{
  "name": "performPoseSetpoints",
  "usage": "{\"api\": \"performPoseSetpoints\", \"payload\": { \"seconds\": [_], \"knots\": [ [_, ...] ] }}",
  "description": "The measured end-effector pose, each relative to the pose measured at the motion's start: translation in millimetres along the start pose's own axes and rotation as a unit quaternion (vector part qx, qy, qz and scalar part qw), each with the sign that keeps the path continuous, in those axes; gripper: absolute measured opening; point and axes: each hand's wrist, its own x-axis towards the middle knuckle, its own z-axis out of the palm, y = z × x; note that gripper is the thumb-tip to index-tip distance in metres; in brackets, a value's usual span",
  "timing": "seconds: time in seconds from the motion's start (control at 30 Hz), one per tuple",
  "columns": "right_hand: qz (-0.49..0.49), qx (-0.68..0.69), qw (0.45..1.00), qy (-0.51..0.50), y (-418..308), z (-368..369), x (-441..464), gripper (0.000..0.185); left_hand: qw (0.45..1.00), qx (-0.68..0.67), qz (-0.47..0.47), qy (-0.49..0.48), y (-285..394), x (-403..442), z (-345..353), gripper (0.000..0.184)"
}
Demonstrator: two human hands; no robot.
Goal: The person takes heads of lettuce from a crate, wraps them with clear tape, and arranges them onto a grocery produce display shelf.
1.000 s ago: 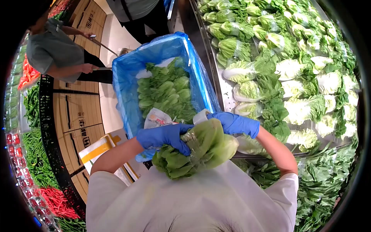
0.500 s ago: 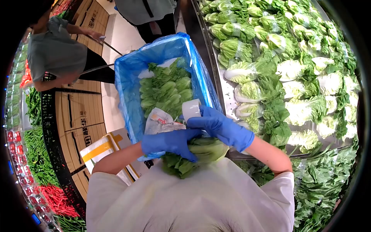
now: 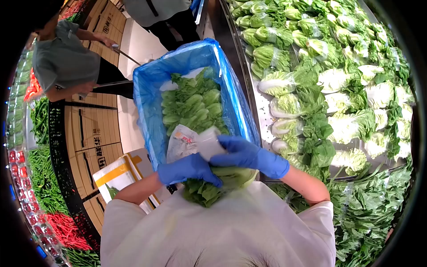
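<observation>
My left hand, in a blue glove, is closed around a leafy head of lettuce held against my chest. Part of the head is hidden under my fingers. In my blue-gloved right hand is a wide white roll of tape, tilted just above the lettuce. Directly ahead stands a crate lined with blue plastic, with more lettuce heads lying inside. A crumpled white printed wrapper lies at its near end, close to my left hand.
On the right, a sloped display holds rows of cabbage heads and loose leafy greens. A white box with yellow tape sits low on the left. Two people stand beyond the crate; red chillies fill the left shelf.
The tape roll has tipped over and come slightly lower and left, closer to my left hand. The right hand moved with it. Beyond the crate, the far person has shifted left.
</observation>
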Motion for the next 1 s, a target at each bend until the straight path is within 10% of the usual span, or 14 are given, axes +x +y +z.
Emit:
{"api": "performPoseSetpoints", "payload": {
  "seconds": [0.1, 0.17, 0.3, 0.77, 1.0],
  "knots": [
    [0.031, -0.192, 0.978, -0.071, -19.2, 13.0, -10.3, 0.046, 0.964, -0.256, 0.067, -0.015, -60.7, 5.2, -3.9, 0.057],
    [-0.152, -0.237, 0.959, -0.014, -22.2, 17.6, -17.9, 0.050, 0.956, -0.292, 0.025, -0.028, -36.9, 12.2, -18.0, 0.054],
    [-0.059, -0.292, 0.953, -0.044, -21.8, 8.5, -39.8, 0.057, 0.980, -0.155, -0.106, 0.062, -9.4, 10.0, -33.8, 0.055],
    [0.114, -0.239, 0.964, 0.016, 34.1, -41.6, -66.4, 0.052, 0.882, -0.468, 0.005, 0.062, -6.9, 3.1, -34.5, 0.064],
    [0.029, -0.155, 0.978, -0.137, 47.2, -92.1, -32.2, 0.044, 0.966, -0.236, -0.042, -0.097, 37.9, 11.8, -29.8, 0.067]
  ]
}}
